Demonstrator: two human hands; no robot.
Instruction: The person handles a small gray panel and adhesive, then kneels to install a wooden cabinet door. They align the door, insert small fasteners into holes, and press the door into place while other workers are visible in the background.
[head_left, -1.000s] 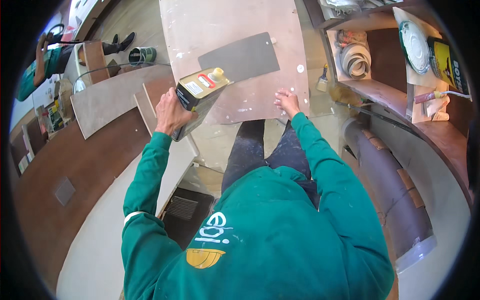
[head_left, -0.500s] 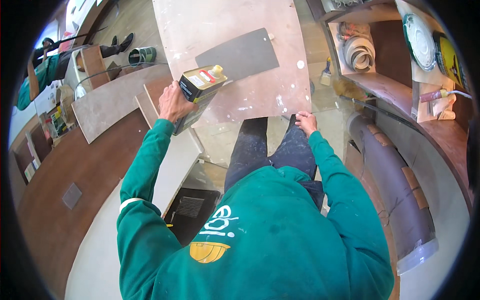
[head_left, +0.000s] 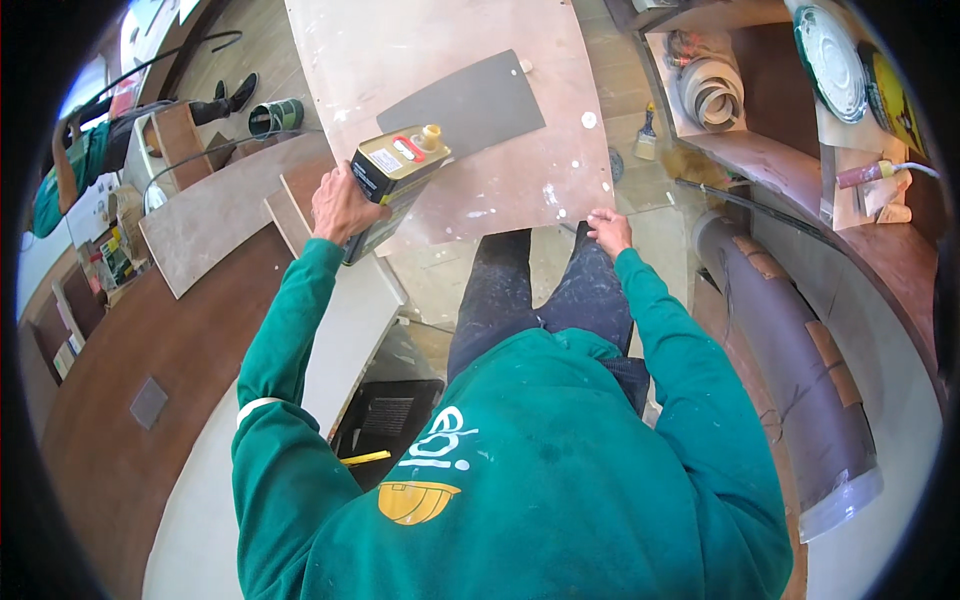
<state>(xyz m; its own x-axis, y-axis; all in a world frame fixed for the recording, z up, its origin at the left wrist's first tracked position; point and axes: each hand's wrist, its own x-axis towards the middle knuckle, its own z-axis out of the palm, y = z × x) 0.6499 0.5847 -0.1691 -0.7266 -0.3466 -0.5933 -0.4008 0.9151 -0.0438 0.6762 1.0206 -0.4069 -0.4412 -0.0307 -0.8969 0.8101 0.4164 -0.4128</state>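
Observation:
My left hand (head_left: pixel 343 207) is wrapped round a rectangular metal can (head_left: pixel 385 195), black-sided with a gold top, a red-and-white handle piece and a short yellowish spout. The can leans over the near left part of a pale, paint-spotted board (head_left: pixel 530 185). Farther up the board lies a flat grey panel (head_left: pixel 470 105) with a small hole in one end. Beside the board's near right corner is my right hand (head_left: pixel 610 232), its fingers bent and drawn together above my right leg. Whether those fingers hold something small, I cannot make out.
A paintbrush (head_left: pixel 647 135) rests on the floor right of the board. Shelving (head_left: pixel 760 165) at the right holds tape rolls (head_left: pixel 712 93); a large brown roll (head_left: pixel 785 345) lies below. Curved panels (head_left: pixel 220 205) are at left, near a green bucket (head_left: pixel 276 118) and another person (head_left: pixel 85 160).
The view has shifted slightly. My right hand has come a little away from the board's corner. My left hand keeps its hold on the can, which is tilted much as before.

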